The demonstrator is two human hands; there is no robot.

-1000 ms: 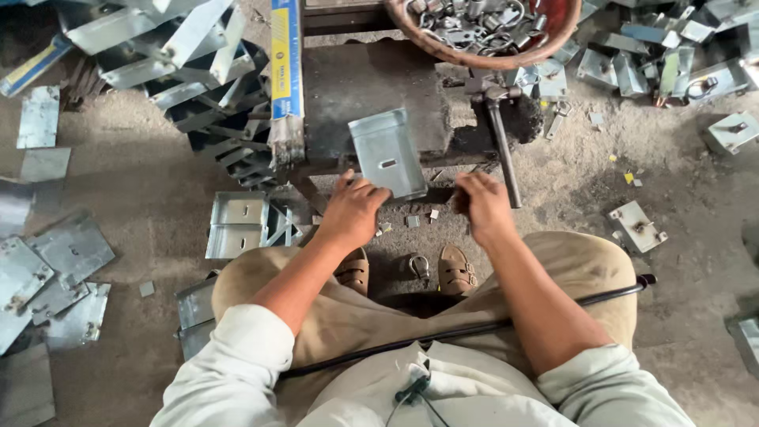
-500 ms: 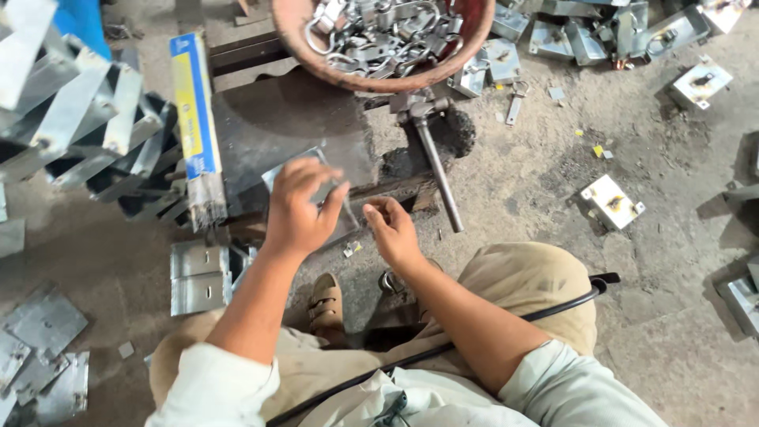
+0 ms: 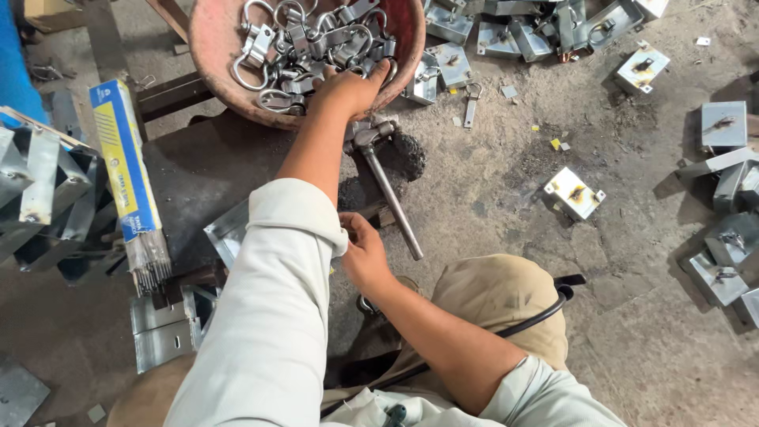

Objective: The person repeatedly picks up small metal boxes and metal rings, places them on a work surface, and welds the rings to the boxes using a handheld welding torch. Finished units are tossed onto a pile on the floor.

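left hand (image 3: 350, 85) reaches into a reddish round bowl (image 3: 207, 47), fingers curled down among the silver metal clasps (image 3: 296, 39); whether they grip one cannot be told. right hand (image 3: 364, 251), fingers loosely bent, rests beside a metal plate (image 3: 229, 233) on the dark work surface. a hammer (image 3: 385, 182) lies between the hands.

Colours: mostly grey metal w/ reddish, blue & yellow bits

Bowl (image 3: 207, 47) reddish-brown, clasps (image 3: 300, 43) in it silver-grey. Electrode box (image 3: 122, 162) blue w/ yellow band, rods grey. Sleeve (image 3: 269, 316) pale off-white, trousers (image 3: 498, 308) khaki-tan. Hammer (image 3: 387, 190) dull grey steel. Metal boxes (image 3: 575, 192) silver w/ rusty brown-black scorch spots. Floor (image 3: 632, 316) grey-brown, dusty; cable (image 3: 545, 308) black.
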